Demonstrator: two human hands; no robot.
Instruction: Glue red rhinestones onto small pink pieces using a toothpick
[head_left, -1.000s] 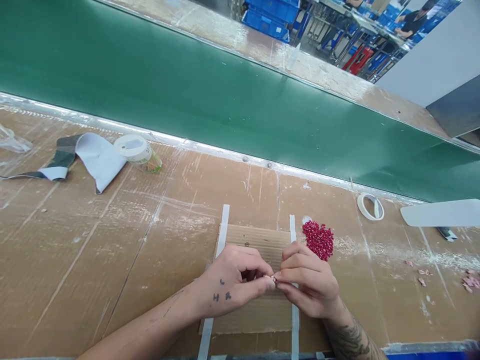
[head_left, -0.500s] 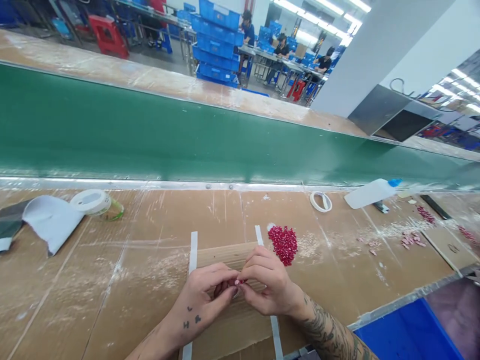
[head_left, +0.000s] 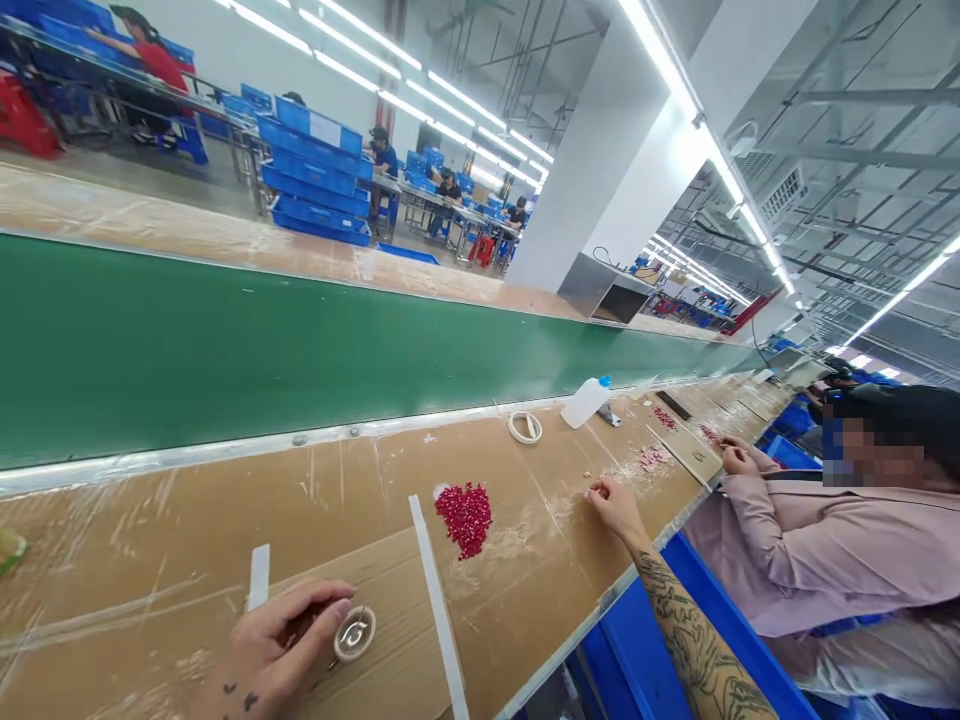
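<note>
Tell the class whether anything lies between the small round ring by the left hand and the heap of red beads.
Yes: a white strip lies flat on the cardboard sheet, running between the small round ring beside the left hand and the heap of red beads. It looks like a low obstacle.

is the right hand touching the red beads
Apart. The head view shows the right hand on the bench, with a plain stretch of bench between it and the pile of red beads.
</note>
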